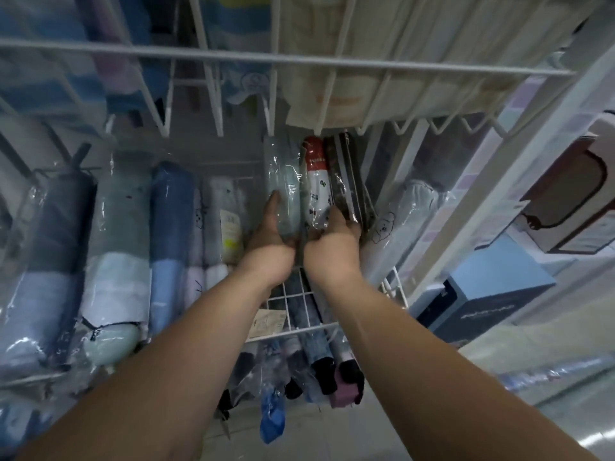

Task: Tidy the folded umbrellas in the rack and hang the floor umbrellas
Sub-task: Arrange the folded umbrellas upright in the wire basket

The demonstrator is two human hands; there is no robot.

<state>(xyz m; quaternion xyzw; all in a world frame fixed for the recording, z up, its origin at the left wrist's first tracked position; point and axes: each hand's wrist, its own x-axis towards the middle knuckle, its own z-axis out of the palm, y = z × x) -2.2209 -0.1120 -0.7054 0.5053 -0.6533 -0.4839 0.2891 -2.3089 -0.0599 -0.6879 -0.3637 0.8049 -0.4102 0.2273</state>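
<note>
Folded umbrellas (171, 221): clear-sleeved and laid lengthwise, side by side, on the middle tier of the white wire rack (293, 330). The left rows sit parallel, while three at right of centre are being handled.
Pale teal umbrella (284, 194): leftmost of the three, lying along the tier.
Left hand (271, 227): its fingers are fairly straight along the teal umbrella's left flank, pressing rather than gripping. The thumb is hidden. Judged to steady the umbrella, or nudge it rightward, so that the group closes up.
White-and-red umbrella (316, 184): sits between the two hands, touching its neighbours.
Dark patterned umbrella (344, 178): rightmost of the three, tilted slightly against the tier's right end.
Right hand (336, 237): its fingers are curled about the lower end of the dark patterned umbrella, as far as the blur allows. A grip at the end lets the whole length be swung into line.
Long umbrellas (319, 357): visible beneath the tier through the mesh, handles toward the floor.
Step judged: squaring the right-hand group to match the left rows.
</note>
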